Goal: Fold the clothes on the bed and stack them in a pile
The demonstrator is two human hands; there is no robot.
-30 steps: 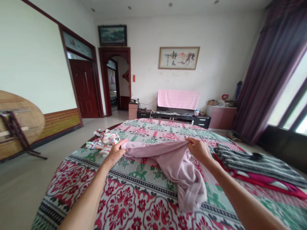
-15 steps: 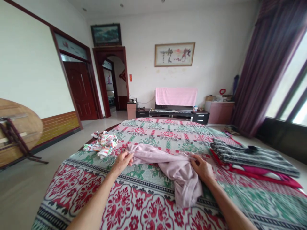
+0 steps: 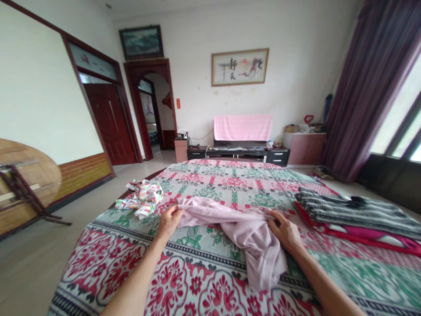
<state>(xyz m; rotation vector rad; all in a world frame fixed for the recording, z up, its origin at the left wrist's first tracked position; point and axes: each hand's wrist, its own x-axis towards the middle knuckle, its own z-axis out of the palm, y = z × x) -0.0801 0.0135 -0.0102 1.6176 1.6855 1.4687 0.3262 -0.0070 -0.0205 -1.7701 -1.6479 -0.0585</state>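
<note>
Pink garment (image 3: 253, 237) is now held lower over patterned cover (image 3: 217, 276); ends pinched by left hand (image 3: 169, 221) and right hand (image 3: 285, 229), apparently keeping span spread.

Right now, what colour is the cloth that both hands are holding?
The cloth is pale dusty pink with no visible print, best seen in the head view.

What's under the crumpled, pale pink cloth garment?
The red, green and white patterned cloth cover shows around the pale pink cloth garment; the part directly beneath is hidden.
</note>
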